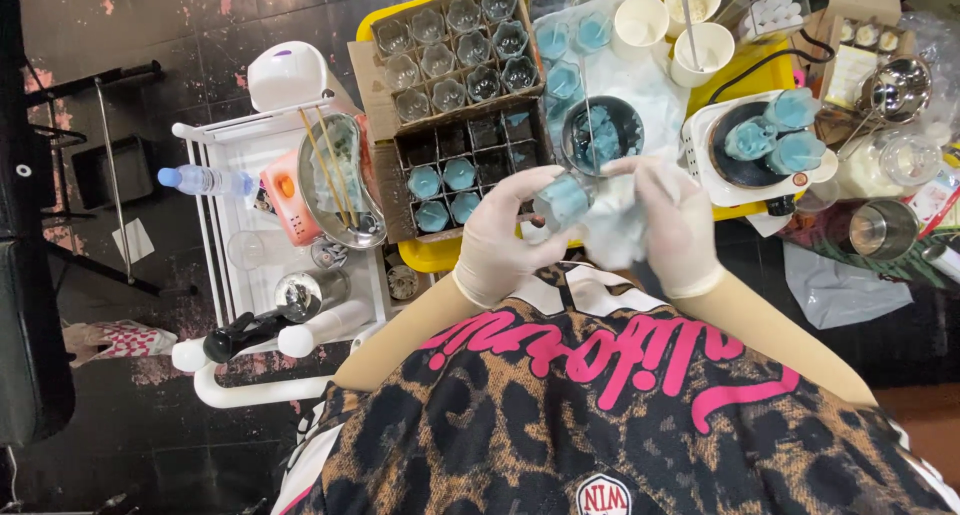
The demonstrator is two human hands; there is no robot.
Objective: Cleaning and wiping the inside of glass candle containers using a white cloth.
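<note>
My left hand point(505, 237), in a pale glove, grips a small glass jar of light blue wax point(566, 199) in front of my chest. My right hand point(668, 221), also gloved, holds a crumpled white tissue point(612, 230) against the jar's side. Just beyond my hands lies a divided cardboard box point(395, 180) with several blue-filled jars in its near cells. A second box point(372, 65) behind it holds several empty clear jars. A dark metal pot point(575, 127) with blue wax chunks stands above my hands.
A white hot plate point(705, 165) at the right carries three blue jars. White paper cups point(640, 20) stand at the back on a yellow tray point(438, 255). A white cart point(225, 245) at the left holds a water bottle point(205, 181), a glass dish with sticks and tools. Steel cups point(883, 228) sit far right.
</note>
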